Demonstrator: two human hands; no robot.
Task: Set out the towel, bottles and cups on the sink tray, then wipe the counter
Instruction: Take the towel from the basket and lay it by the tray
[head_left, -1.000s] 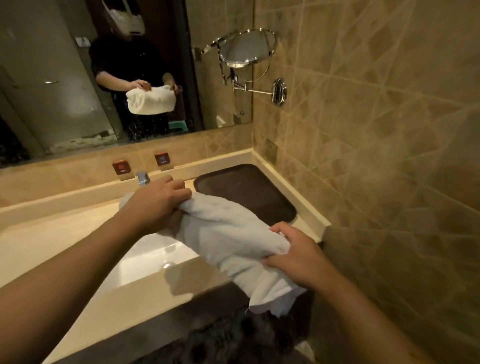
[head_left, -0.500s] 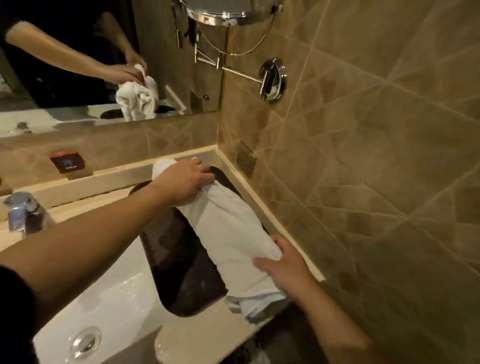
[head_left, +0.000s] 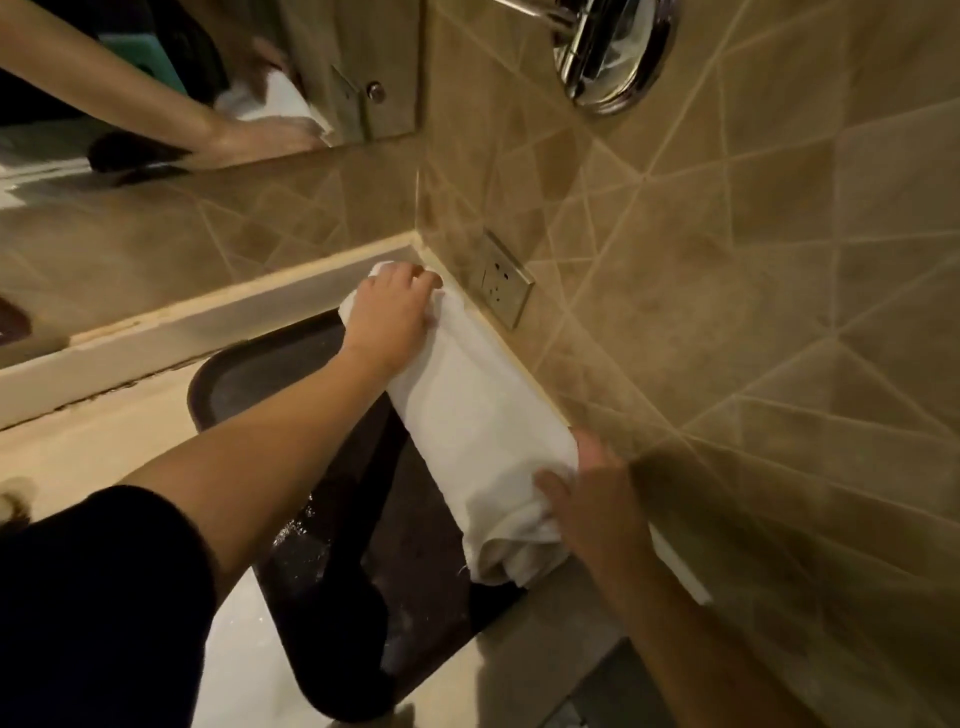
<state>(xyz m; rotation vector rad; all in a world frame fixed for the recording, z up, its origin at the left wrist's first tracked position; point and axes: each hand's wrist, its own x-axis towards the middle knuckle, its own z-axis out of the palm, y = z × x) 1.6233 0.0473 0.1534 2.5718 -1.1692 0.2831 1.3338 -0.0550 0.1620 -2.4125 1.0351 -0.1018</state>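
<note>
A rolled white towel (head_left: 470, 421) lies along the right side of the dark brown tray (head_left: 270, 364), close against the tiled side wall. My left hand (head_left: 392, 317) grips its far end near the back corner. At the near end my right hand (head_left: 592, 499) holds the roll, where folds of cloth show. The tray rests on the pale stone counter (head_left: 104, 441) and bears a few water drops. No bottles or cups are in view.
A wall socket (head_left: 501, 283) sits just above the counter edge by the towel's far end. A chrome mirror mount (head_left: 613, 47) juts from the side wall above. The wall mirror (head_left: 156, 78) runs along the back, with a raised stone ledge (head_left: 182, 332) below it.
Both hands carried the towel from above the basin over to the tray and set it down along the right wall. The view has moved in closer and lower.
</note>
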